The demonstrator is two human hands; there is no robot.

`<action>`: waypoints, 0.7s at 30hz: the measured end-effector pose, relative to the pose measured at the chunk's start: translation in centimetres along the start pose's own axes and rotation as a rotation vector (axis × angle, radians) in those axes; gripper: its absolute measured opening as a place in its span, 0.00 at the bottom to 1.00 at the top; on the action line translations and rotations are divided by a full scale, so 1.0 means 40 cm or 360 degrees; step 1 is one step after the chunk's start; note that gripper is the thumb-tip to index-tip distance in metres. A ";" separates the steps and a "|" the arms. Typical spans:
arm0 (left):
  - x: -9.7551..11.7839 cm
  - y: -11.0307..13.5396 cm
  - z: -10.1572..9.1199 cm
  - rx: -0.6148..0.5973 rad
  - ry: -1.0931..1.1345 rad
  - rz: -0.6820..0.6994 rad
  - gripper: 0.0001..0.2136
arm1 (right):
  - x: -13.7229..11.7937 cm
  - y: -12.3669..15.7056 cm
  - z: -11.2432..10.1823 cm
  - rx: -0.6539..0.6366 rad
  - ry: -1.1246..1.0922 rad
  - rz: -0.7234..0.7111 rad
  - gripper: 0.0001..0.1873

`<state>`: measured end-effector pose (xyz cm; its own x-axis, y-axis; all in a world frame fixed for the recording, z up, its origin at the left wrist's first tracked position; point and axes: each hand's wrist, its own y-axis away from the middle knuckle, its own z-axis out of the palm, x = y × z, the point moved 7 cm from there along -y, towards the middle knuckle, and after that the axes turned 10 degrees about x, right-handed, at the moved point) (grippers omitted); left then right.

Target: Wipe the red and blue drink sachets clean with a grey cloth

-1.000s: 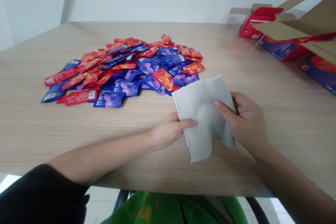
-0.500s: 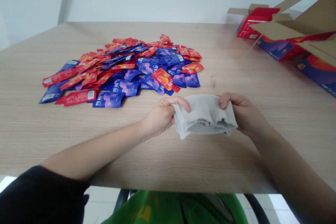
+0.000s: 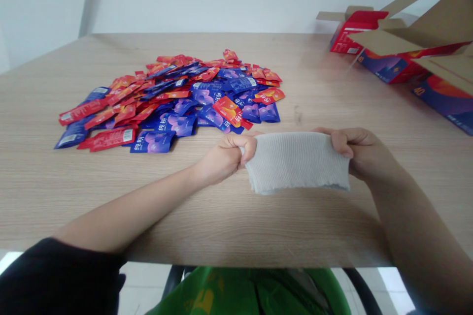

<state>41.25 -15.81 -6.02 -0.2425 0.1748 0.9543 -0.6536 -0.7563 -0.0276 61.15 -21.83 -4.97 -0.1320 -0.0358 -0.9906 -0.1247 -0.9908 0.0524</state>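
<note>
Our left hand (image 3: 228, 156) and right hand (image 3: 364, 152), both closed, grip opposite upper corners of a ribbed gray cloth (image 3: 299, 162) spread between them above a table (image 3: 258, 231).

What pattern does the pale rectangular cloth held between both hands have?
The pale grey rectangular cloth shows fine, parallel ribs, best seen in the head view.

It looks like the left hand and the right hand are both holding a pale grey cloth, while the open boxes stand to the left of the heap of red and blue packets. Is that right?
Not quite: the open boxes stand to the right of the heap of red and blue packets, as the head view shows. The left hand and right hand do both hold the pale grey cloth.
</note>
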 end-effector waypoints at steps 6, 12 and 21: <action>0.002 -0.006 -0.005 0.0196 0.0097 -0.0001 0.05 | 0.050 -0.026 0.030 0.0178 -0.0098 0.0123 0.18; -0.004 -0.012 0.000 0.0181 0.0102 -0.0010 0.05 | 0.043 -0.018 0.022 0.0177 0.0091 0.0044 0.10; 0.002 0.001 -0.003 0.0034 -0.0319 0.0116 0.09 | 0.017 -0.015 0.001 0.0370 0.0171 -0.0123 0.06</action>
<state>41.10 -15.75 -5.99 -0.1395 -0.0083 0.9902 -0.6238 -0.7759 -0.0944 61.09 -21.26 -5.66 -0.0097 0.0131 -0.9999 -0.3545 -0.9350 -0.0088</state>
